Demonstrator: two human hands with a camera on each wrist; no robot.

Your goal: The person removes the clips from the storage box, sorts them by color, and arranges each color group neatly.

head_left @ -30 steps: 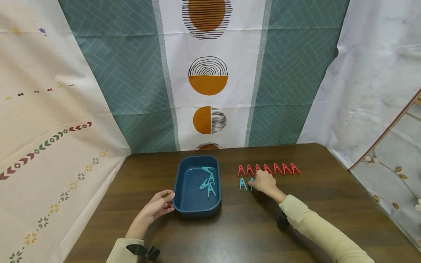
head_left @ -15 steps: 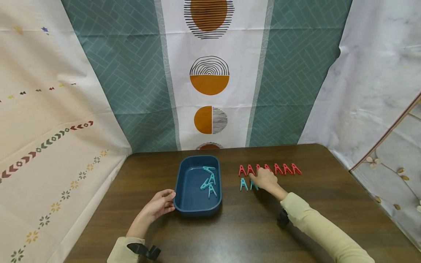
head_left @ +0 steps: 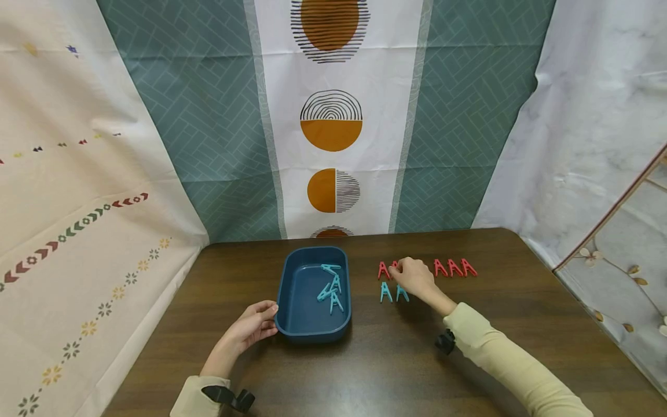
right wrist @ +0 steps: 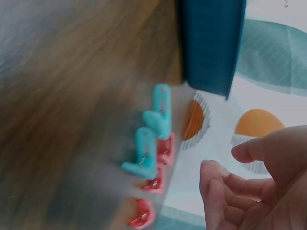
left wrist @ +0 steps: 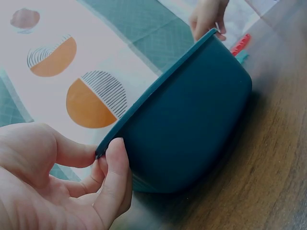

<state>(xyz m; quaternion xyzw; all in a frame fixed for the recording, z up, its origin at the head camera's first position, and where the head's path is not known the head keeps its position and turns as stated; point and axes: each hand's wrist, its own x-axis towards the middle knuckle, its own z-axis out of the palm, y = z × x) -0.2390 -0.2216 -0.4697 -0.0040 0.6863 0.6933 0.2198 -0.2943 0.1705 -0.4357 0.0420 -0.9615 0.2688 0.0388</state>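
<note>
My left hand (head_left: 250, 330) pinches the near-left rim of a dark blue plastic bin (head_left: 312, 336); in the left wrist view its thumb (left wrist: 76, 153) and fingers meet at that rim. Several teal clothespins (head_left: 334, 301) lie loosely inside the bin. Right of it, two teal clothespins (head_left: 385, 292) stand side by side on the table, below a row of red clothespins (head_left: 454, 267). Above this row hovers my right hand (head_left: 415, 278), hiding its middle part. In the right wrist view its thumb (right wrist: 249, 151) and fingers are apart with nothing between them.
A brown wooden table (head_left: 323, 382) carries everything. Behind it hangs a patterned cloth (head_left: 339, 191), and pale cloths flank it left and right. Each wrist wears a black strap with a small camera (head_left: 445, 341).
My right hand has let go of the second teal clothespin, which now shows beside the first, and has lifted away over the red row. My left hand stays at the bin.
</note>
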